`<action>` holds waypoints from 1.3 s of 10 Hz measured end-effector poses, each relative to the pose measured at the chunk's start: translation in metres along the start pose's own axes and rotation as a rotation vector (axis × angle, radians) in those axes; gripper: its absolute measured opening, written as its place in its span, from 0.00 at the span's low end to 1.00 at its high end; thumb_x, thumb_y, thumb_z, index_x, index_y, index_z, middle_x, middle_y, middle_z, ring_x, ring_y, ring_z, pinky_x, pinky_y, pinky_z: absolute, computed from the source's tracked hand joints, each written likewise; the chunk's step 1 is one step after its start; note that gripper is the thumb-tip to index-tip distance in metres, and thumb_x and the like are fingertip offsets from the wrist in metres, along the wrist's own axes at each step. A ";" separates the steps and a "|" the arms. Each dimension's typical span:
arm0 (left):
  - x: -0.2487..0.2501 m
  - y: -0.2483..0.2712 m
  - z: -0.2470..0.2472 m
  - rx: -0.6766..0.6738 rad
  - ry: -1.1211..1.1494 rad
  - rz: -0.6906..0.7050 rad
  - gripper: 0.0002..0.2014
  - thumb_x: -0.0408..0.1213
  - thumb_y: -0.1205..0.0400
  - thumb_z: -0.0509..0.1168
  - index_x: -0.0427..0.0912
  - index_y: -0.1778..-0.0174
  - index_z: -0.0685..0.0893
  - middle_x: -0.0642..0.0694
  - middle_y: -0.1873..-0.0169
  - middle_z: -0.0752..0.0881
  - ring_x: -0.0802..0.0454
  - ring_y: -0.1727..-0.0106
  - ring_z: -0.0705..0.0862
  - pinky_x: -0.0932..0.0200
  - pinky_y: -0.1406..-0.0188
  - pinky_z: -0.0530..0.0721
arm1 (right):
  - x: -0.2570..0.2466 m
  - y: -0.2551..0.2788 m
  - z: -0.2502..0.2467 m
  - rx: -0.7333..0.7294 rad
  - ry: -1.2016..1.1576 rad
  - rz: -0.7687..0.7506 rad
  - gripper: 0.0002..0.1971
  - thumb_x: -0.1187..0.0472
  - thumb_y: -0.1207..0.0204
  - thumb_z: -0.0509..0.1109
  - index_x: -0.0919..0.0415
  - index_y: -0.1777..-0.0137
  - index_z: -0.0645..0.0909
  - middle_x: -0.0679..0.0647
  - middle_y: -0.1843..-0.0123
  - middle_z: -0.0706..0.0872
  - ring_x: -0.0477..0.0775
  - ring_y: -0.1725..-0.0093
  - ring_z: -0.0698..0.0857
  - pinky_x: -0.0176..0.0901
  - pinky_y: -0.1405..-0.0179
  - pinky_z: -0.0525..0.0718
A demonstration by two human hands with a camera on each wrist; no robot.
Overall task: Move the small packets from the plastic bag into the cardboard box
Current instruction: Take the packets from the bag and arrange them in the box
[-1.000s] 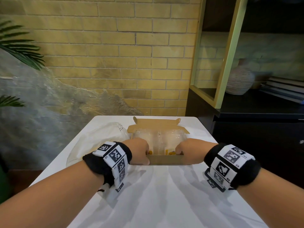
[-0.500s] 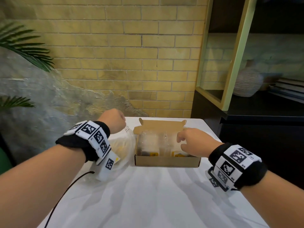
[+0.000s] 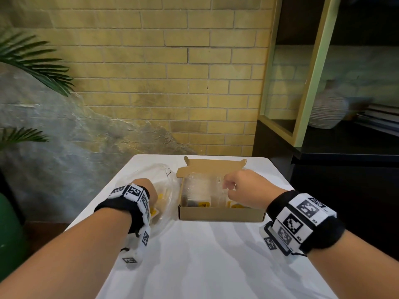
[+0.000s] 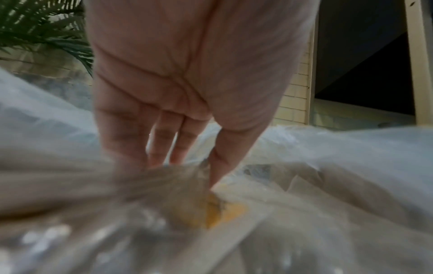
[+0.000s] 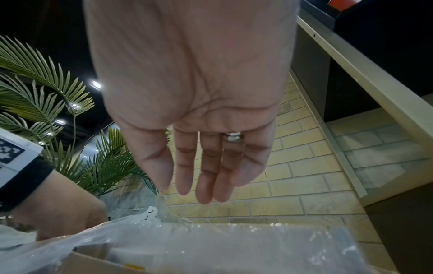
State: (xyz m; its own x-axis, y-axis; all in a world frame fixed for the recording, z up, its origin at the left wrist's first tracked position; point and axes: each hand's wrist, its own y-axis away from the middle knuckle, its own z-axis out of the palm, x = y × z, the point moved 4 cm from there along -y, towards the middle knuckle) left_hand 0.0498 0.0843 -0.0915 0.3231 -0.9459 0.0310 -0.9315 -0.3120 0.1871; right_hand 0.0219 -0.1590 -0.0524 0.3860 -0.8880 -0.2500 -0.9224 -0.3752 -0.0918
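An open cardboard box (image 3: 220, 214) stands on the white table, with clear packets (image 3: 196, 190) carrying yellow labels standing inside it. A crumpled clear plastic bag (image 3: 170, 184) lies just left of the box. My left hand (image 3: 146, 190) is down in the bag. In the left wrist view its straight fingers (image 4: 164, 140) sink into the plastic (image 4: 328, 148), the thumb beside a yellow-labelled packet (image 4: 225, 211); the fingertips are hidden. My right hand (image 3: 228, 186) hovers over the box's right half. In the right wrist view its relaxed fingers (image 5: 206, 176) hold nothing above the packets (image 5: 234, 246).
The table (image 3: 194, 266) is small, with bare surface in front of the box. A dark cabinet (image 3: 345, 180) with a ribbed vase (image 3: 328, 111) stands close on the right. Palm fronds (image 3: 32, 59) and a brick wall lie left and behind.
Both hands let go of the box's front edge. The left hand swung up and left, then dropped into the plastic bag. The right hand lifted and stays over the box.
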 end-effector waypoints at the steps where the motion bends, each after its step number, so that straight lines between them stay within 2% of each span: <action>1: 0.001 -0.005 -0.006 0.095 -0.021 0.021 0.14 0.34 0.18 0.60 0.34 0.38 0.82 0.40 0.39 0.84 0.45 0.37 0.83 0.59 0.45 0.80 | -0.002 0.000 0.002 -0.008 -0.014 -0.009 0.13 0.64 0.24 0.61 0.54 0.43 0.82 0.51 0.47 0.84 0.52 0.50 0.79 0.39 0.55 0.76; 3: 0.001 0.003 -0.020 0.200 0.082 0.032 0.13 0.33 0.19 0.60 0.33 0.43 0.83 0.38 0.44 0.86 0.42 0.41 0.85 0.56 0.52 0.79 | -0.010 0.003 -0.001 0.002 -0.032 -0.027 0.13 0.64 0.24 0.61 0.55 0.43 0.82 0.51 0.48 0.83 0.52 0.51 0.79 0.41 0.53 0.79; 4: -0.002 0.007 -0.030 0.179 0.159 0.040 0.14 0.35 0.20 0.59 0.31 0.46 0.84 0.37 0.48 0.86 0.40 0.44 0.85 0.55 0.55 0.78 | -0.013 0.005 -0.003 0.003 -0.045 -0.032 0.14 0.64 0.24 0.61 0.54 0.43 0.82 0.51 0.47 0.84 0.53 0.50 0.80 0.43 0.51 0.81; 5: -0.004 0.009 -0.038 0.117 0.226 0.055 0.13 0.34 0.20 0.57 0.33 0.62 0.86 0.39 0.69 0.82 0.44 0.66 0.82 0.59 0.68 0.77 | -0.015 0.005 -0.004 0.003 -0.053 -0.029 0.14 0.63 0.25 0.61 0.53 0.43 0.82 0.50 0.48 0.84 0.53 0.50 0.81 0.45 0.49 0.82; 6: -0.009 0.010 -0.045 0.059 0.508 0.047 0.14 0.27 0.23 0.61 0.37 0.77 0.73 0.43 0.79 0.74 0.49 0.79 0.71 0.64 0.81 0.68 | -0.017 0.004 -0.003 0.007 -0.055 -0.036 0.13 0.64 0.25 0.60 0.52 0.46 0.82 0.49 0.51 0.84 0.54 0.51 0.82 0.47 0.49 0.84; 7: -0.015 0.016 -0.052 0.040 0.749 0.075 0.06 0.25 0.24 0.62 0.33 0.67 0.78 0.39 0.73 0.77 0.46 0.76 0.75 0.56 0.71 0.75 | -0.020 0.003 -0.002 0.004 -0.065 -0.046 0.12 0.64 0.26 0.60 0.51 0.49 0.81 0.50 0.51 0.85 0.53 0.51 0.81 0.45 0.50 0.83; 8: -0.013 0.026 -0.058 0.032 0.969 0.123 0.02 0.25 0.22 0.62 0.34 0.58 0.77 0.41 0.71 0.76 0.48 0.76 0.77 0.59 0.73 0.78 | -0.023 0.004 -0.001 0.015 -0.088 -0.044 0.13 0.64 0.25 0.61 0.50 0.44 0.79 0.51 0.44 0.84 0.52 0.50 0.80 0.41 0.54 0.78; 9: -0.004 0.041 -0.065 0.010 1.150 0.192 0.02 0.27 0.18 0.60 0.36 0.56 0.76 0.43 0.72 0.73 0.51 0.80 0.76 0.66 0.83 0.77 | -0.026 0.005 -0.003 0.070 -0.125 -0.061 0.28 0.64 0.27 0.65 0.45 0.27 0.69 0.49 0.33 0.77 0.51 0.41 0.78 0.37 0.55 0.76; 10: 0.012 0.056 -0.071 -0.035 1.289 0.277 0.09 0.29 0.17 0.59 0.39 0.64 0.75 0.45 0.72 0.73 0.50 0.75 0.75 0.63 0.82 0.76 | -0.035 0.005 -0.004 0.155 -0.135 -0.142 0.42 0.61 0.30 0.71 0.40 0.20 0.54 0.44 0.24 0.63 0.48 0.45 0.78 0.31 0.62 0.74; 11: 0.033 0.071 -0.074 -0.147 1.420 0.367 0.13 0.29 0.18 0.58 0.40 0.69 0.75 0.48 0.80 0.76 0.55 0.81 0.76 0.68 0.83 0.75 | -0.041 0.005 -0.004 0.235 -0.198 -0.164 0.50 0.55 0.34 0.78 0.38 0.19 0.49 0.41 0.20 0.52 0.49 0.31 0.71 0.39 0.41 0.76; 12: 0.051 0.083 -0.076 -0.313 1.522 0.438 0.12 0.29 0.19 0.57 0.38 0.67 0.79 0.47 0.80 0.79 0.58 0.83 0.78 0.69 0.83 0.78 | -0.044 0.002 -0.007 0.398 -0.313 -0.222 0.41 0.55 0.31 0.77 0.45 0.21 0.60 0.48 0.22 0.61 0.48 0.28 0.70 0.42 0.33 0.74; 13: 0.062 0.087 -0.074 -0.399 1.544 0.456 0.11 0.31 0.18 0.56 0.33 0.60 0.81 0.39 0.70 0.85 0.54 0.77 0.84 0.69 0.83 0.80 | -0.040 0.001 -0.015 0.504 -0.433 -0.215 0.17 0.58 0.23 0.69 0.51 0.34 0.78 0.47 0.41 0.84 0.48 0.43 0.82 0.41 0.46 0.79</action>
State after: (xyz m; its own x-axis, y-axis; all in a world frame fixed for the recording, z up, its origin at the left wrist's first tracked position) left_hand 0.0012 0.0048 -0.0006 0.1310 0.1038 0.9859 -0.9699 0.2194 0.1058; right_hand 0.0058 -0.1280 -0.0283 0.6177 -0.5823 -0.5285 -0.7599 -0.2687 -0.5919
